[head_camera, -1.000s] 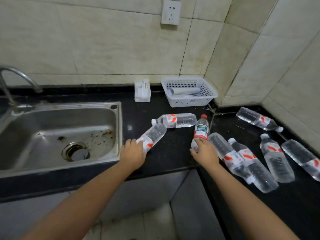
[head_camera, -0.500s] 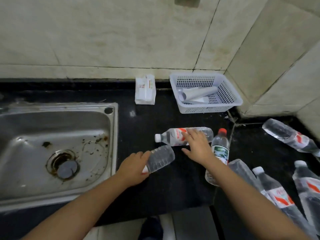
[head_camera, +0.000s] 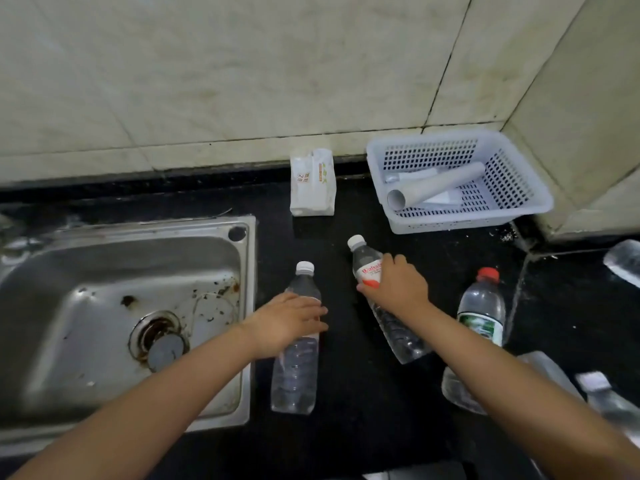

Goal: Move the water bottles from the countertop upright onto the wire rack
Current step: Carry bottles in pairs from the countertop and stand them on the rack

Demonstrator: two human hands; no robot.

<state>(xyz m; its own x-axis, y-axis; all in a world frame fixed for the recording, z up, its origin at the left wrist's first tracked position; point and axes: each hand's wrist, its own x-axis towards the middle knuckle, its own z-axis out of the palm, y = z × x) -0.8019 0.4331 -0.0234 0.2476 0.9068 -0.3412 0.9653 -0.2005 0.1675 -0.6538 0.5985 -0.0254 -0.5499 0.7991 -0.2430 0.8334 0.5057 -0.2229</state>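
Both hands grip water bottles on the black countertop [head_camera: 363,427].

The left hand [head_camera: 287,323] wraps its fingers around a white-capped bottle [head_camera: 296,372]; farther off, the right hand [head_camera: 398,285] closes around a red-labelled bottle [head_camera: 394,327], with a red-capped bottle [head_camera: 481,306] standing just right of its fingers.

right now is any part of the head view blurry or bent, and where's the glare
Head view: wide-angle bend curves the tile seams and the sink rim; motion blur smears the bottles at the right edge, while the left hand and right hand on their bottles stay fairly sharp; soft, flat light, with a pale sheen on the sink basin rather than hard glare.
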